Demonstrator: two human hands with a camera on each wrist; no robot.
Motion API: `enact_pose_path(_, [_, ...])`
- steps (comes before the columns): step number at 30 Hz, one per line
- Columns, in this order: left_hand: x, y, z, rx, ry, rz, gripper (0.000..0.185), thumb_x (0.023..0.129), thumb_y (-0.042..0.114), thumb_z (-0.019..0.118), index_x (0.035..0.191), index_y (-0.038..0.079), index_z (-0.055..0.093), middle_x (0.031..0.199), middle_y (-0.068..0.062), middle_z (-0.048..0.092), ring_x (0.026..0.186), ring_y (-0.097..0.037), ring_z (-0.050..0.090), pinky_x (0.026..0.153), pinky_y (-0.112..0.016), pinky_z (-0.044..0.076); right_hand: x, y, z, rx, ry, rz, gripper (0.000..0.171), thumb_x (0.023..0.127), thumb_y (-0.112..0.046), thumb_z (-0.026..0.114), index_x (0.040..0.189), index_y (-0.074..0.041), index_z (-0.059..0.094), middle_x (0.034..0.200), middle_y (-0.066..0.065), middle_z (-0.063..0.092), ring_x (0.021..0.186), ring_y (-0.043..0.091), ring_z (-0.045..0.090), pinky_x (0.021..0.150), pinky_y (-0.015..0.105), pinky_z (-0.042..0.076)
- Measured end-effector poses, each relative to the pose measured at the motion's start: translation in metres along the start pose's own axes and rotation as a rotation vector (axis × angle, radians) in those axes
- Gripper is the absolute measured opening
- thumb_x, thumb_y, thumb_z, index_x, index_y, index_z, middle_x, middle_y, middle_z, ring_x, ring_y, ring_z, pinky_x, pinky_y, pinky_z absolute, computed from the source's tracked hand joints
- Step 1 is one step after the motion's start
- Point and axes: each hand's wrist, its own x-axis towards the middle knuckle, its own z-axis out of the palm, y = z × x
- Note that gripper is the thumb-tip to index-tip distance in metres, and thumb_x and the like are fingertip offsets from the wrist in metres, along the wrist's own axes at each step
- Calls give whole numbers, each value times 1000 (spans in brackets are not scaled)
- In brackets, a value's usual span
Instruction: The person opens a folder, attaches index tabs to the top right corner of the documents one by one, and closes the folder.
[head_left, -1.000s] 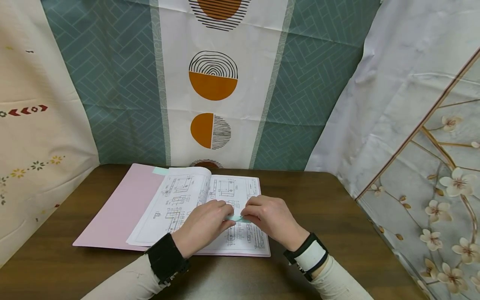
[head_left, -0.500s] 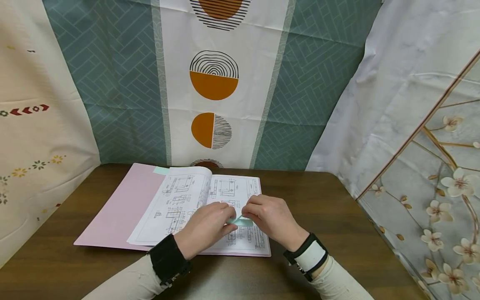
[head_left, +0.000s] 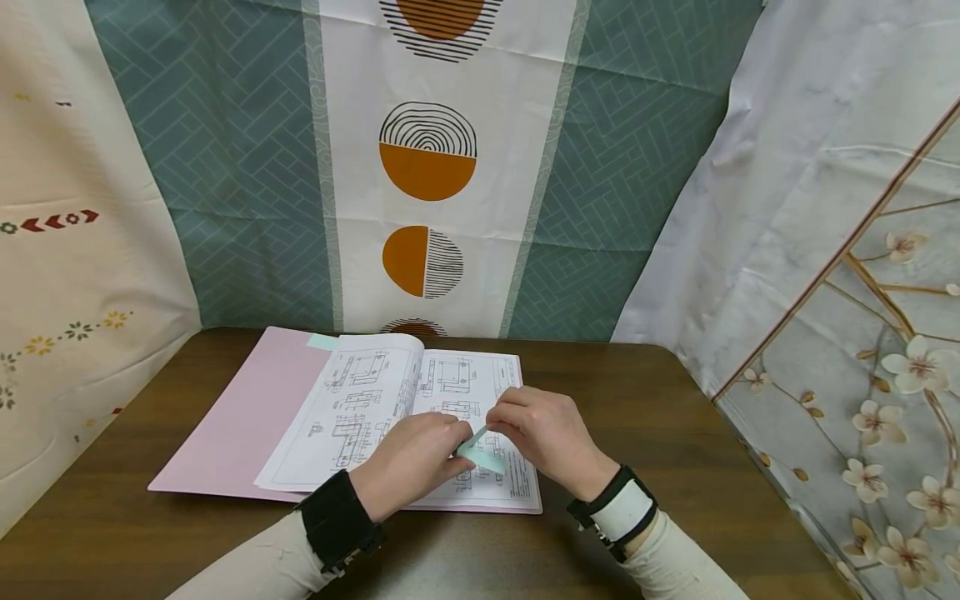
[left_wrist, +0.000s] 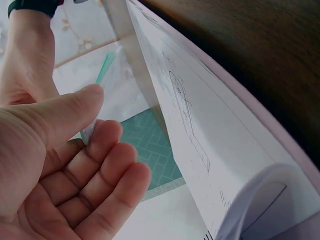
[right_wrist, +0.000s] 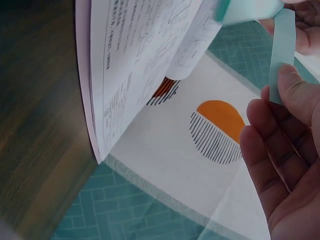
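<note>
My left hand (head_left: pixel 418 446) pinches a mint-green pad of sticky notes (head_left: pixel 483 459) over the right page of an open booklet (head_left: pixel 517 492). A narrow sticky note (head_left: pixel 476 437) rises from it at an angle, and my right hand (head_left: pixel 546 427) pinches that note's far end. In the right wrist view the note (right_wrist: pixel 283 50) runs between the right thumb and forefinger up to the left fingers, with the blurred pad (right_wrist: pixel 250 11) beside it. The left wrist view shows a green edge (left_wrist: pixel 105 67) beyond the left thumb; the pad's gripped end is hidden by the fingers.
The booklet lies on a dark wooden table (head_left: pixel 615 400), its pink cover (head_left: pixel 240 417) folded out to the left. Another mint note (head_left: pixel 322 342) sticks out at the top of the cover. Both pages carry technical line drawings. Patterned cloths (head_left: pixel 645 125) hang behind the table.
The sticky note, nearly in line with the pad before, now angles up from it. My right hand has risen slightly while the left has lowered, and the pad's free end tilts down.
</note>
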Motion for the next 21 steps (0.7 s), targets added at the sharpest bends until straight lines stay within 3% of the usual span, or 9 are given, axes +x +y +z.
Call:
enact_pose_path(7, [-2, -5, 5, -6, -19, 18, 23, 87, 26, 97, 94, 14, 79, 82, 7, 73, 68, -6, 55, 63, -26, 49, -1, 8, -6, -37, 65, 29, 23, 85, -9, 98, 101, -20, 85, 97, -8, 77, 86, 10, 70, 76, 30, 62])
enact_pose_path(14, [-8, -10, 5, 42, 4, -8, 25, 89, 29, 96, 101, 16, 79, 91, 5, 71, 83, -13, 58, 71, -29, 52, 1, 13, -4, -45, 30, 60, 24, 88, -7, 95, 105, -20, 84, 102, -7, 78, 88, 11, 71, 79, 29, 62])
enact_pose_path(21, [-18, -3, 4, 58, 27, 80, 22, 91, 29, 94, 99, 17, 77, 95, 5, 64, 86, -15, 53, 74, -28, 51, -3, 18, -5, -68, 18, 118, 25, 89, -10, 95, 109, -20, 84, 103, -5, 79, 87, 11, 70, 81, 29, 63])
